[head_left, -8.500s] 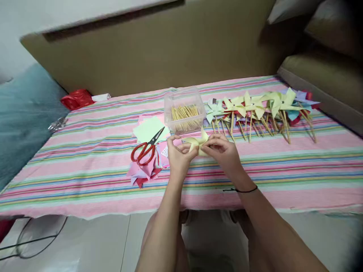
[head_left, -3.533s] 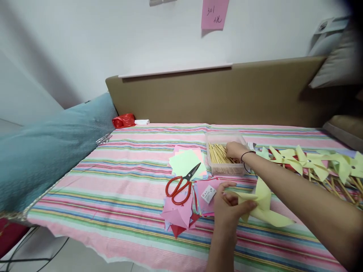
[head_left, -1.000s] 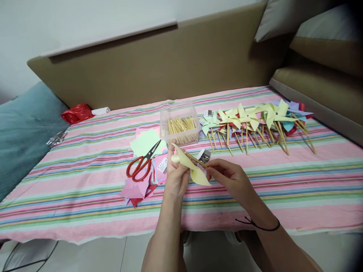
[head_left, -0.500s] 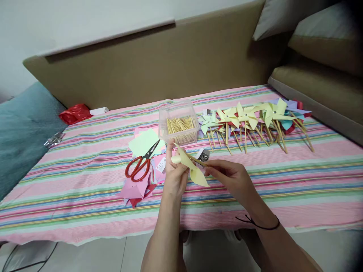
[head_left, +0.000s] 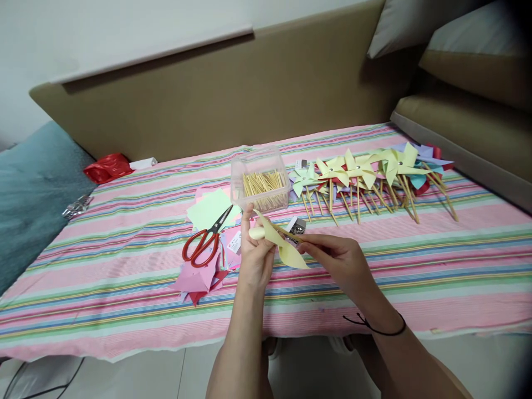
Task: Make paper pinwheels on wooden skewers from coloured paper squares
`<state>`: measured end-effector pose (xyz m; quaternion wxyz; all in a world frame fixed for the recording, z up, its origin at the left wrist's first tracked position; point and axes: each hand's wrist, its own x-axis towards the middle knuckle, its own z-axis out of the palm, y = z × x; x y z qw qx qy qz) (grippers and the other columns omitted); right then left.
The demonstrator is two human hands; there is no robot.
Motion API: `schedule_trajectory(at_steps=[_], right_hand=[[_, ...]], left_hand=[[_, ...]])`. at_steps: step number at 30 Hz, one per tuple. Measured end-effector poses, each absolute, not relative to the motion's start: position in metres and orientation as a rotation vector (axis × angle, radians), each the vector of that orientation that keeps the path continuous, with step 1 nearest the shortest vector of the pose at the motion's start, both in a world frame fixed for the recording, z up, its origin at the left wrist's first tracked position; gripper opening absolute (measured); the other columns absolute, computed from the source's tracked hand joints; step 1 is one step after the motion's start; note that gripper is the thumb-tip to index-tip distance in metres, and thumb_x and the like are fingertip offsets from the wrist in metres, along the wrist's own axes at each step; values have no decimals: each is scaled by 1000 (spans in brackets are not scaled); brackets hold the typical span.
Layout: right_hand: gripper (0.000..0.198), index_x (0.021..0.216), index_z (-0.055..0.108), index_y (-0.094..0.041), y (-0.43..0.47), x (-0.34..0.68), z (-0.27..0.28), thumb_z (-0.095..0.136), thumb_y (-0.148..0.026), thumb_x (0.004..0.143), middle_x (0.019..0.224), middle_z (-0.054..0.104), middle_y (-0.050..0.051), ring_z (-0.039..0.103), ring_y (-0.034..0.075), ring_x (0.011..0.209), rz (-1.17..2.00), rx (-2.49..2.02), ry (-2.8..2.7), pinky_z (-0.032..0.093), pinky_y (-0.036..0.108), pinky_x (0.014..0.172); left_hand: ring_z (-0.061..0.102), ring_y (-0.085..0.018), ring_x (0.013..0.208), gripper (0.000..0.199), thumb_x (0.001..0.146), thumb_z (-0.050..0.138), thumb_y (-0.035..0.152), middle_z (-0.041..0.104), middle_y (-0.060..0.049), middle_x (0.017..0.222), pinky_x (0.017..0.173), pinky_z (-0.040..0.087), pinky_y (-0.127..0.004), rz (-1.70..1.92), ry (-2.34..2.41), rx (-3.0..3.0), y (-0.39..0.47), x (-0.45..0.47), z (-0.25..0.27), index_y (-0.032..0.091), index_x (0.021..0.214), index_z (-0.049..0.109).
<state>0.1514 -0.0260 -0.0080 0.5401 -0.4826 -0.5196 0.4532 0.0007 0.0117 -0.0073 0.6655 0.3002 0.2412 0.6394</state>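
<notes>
A pale yellow paper pinwheel (head_left: 293,256) is up in front of me, tilted on its side. My left hand (head_left: 255,255) grips it near its centre, with the index finger pointing up. Between thumb and fingers of my right hand (head_left: 336,257) is the wooden stick (head_left: 296,236), which reaches to the back of the pinwheel. Whether the stick is fixed to the paper I cannot tell. Just behind the stick lies a small box of metal pins (head_left: 296,226). Red-handled scissors (head_left: 203,244) rest on paper sheets to the left of my hands.
A clear plastic box (head_left: 260,197) full of wooden sticks stands beyond my hands. Finished pinwheels (head_left: 359,169) lie in a row at the right. Pale green paper (head_left: 210,209) and pink paper (head_left: 195,277) are at the left. A red plastic bag (head_left: 108,168) sits at the back left.
The view has shifted very slightly. Both hands keep the same grip on the pinwheel and stick, and the pinwheel's lower blade has turned a little.
</notes>
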Motion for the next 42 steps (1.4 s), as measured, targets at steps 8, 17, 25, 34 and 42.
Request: schedule_trajectory(at_steps=[8,17,25,34,42], right_hand=[[19,96,75,-23,-26,153,-5,67,-22,80,81,75,4,67,19,73,889,-1094,-1355,50,29,59],[20,99,74,-19,-27,157,-1,64,-17,83,83,74,7,67,19,72,664,-1036,-1498,50,30,60],[21,100,74,-21,-27,158,0,65,-15,81,82,74,5,65,16,68,617,-1023,-1532,50,27,58],[23,101,74,-27,-28,158,3,62,-18,84,85,75,3,69,18,75,607,-1012,-1562,54,30,67],[27,103,73,-30,-28,159,7,60,-15,84,86,75,3,69,18,73,568,-971,-1600,54,29,64]], left_hand=[[57,-5,59,83,53,84,12,57,6,83,58,47,-15,1474,570,686,13,0,-7,37,124,48],[54,-4,57,80,56,84,14,58,6,78,56,45,-14,1463,598,781,14,-1,-8,33,124,46],[57,-9,65,82,52,85,13,55,8,66,68,47,-21,1474,600,793,14,2,-7,34,122,47],[59,-10,72,75,60,82,18,55,8,65,79,47,-25,1513,607,796,12,5,-7,33,124,46],[57,-9,68,70,56,83,16,53,9,65,86,45,-27,1530,597,800,11,4,-9,32,117,51]])
